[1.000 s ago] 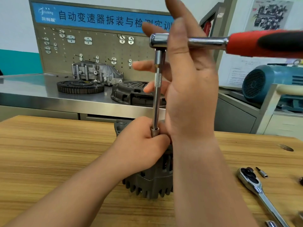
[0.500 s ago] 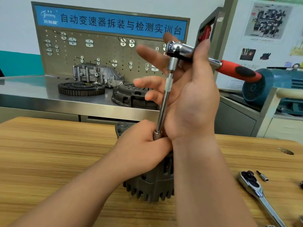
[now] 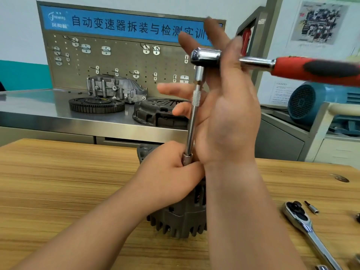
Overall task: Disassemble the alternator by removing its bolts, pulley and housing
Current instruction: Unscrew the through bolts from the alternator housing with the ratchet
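The dark grey finned alternator (image 3: 181, 221) stands on the wooden table (image 3: 68, 182), mostly hidden by my arms. My left hand (image 3: 167, 178) is curled over its top and grips the socket (image 3: 187, 159) there. A chrome extension bar (image 3: 191, 125) rises from the socket to a ratchet with a red handle (image 3: 311, 69) that points right and is motion-blurred. My right hand (image 3: 228, 117) is raised beside the bar with straight, spread fingers. Its thumb lies across the ratchet's neck and its fingers are behind the bar.
A second chrome ratchet (image 3: 303, 221) and a small bit (image 3: 311, 207) lie on the table at right. Behind, a steel bench (image 3: 48, 114) carries a toothed flywheel (image 3: 96, 105), a clutch cover (image 3: 155, 115) and a cast housing (image 3: 115, 88). A blue motor (image 3: 311, 102) stands at right.
The red handle swung toward the back with the bar tilted, then came round to point right again. My left hand stayed on the socket.
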